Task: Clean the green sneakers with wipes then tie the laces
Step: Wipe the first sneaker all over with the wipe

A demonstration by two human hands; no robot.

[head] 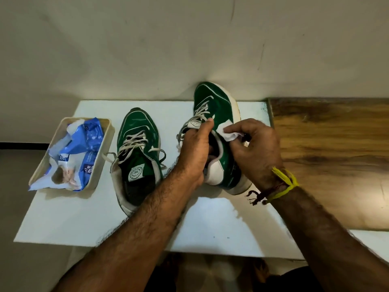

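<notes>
Glossy green sneaker (219, 106), loose white laces (201, 111)

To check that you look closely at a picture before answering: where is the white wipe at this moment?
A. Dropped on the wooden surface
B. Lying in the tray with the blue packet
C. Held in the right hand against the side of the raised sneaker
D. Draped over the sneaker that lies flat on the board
C: the right hand pinches the white wipe against the side of the raised sneaker, which the left hand steadies.
</notes>
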